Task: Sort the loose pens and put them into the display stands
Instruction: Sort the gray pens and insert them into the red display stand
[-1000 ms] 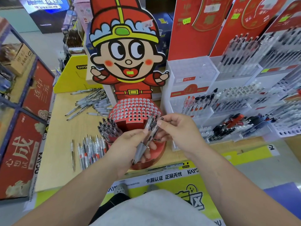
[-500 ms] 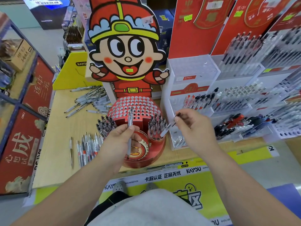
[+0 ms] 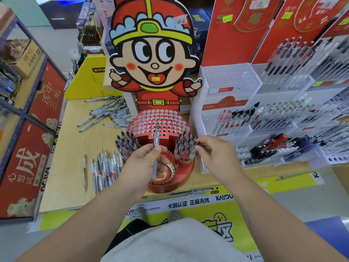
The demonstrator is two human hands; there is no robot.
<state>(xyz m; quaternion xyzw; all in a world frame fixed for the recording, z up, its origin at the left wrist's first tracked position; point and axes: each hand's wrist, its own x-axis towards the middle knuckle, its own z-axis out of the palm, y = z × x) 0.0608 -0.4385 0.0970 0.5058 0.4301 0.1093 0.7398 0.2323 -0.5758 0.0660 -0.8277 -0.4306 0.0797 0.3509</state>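
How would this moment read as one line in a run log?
step: filling red stand | left hand: holds one pen upright | right hand: pinches second pen at right cup | loose pens: on table

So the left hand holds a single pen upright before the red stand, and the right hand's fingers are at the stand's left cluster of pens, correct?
Not quite: the head view shows the right hand with its fingers at the right cluster of pens, not the left one. The left hand does hold a single pen upright before the red stand.
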